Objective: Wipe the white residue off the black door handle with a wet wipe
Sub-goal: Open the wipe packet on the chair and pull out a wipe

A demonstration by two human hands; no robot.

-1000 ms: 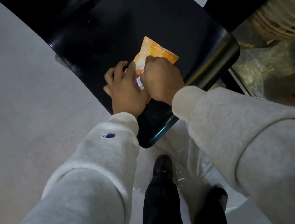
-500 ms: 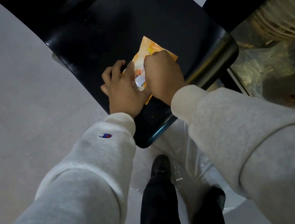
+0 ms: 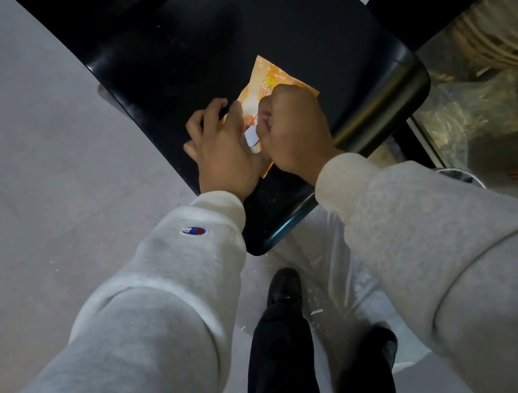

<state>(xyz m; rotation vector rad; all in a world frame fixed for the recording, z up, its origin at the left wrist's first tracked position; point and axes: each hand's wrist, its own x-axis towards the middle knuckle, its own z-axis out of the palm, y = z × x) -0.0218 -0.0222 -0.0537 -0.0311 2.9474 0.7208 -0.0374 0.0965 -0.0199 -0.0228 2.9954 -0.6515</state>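
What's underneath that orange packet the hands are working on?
The orange wipe packet lies on a glossy black chair seat. Both hands, left and right, cover its near half, so whether a wipe is out cannot be seen.

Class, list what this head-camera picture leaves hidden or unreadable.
- Door handle and its residue: nowhere in the head view.
- Wet wipe pack: its near half is hidden under the left hand and right hand; its print is too small to read.
- Right fingertips: curled under, so their grip is unclear.

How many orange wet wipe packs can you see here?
1: the flat orange plastic wipe pack lies on the glossy black seat, partly covered by both hands. Others may be hidden.
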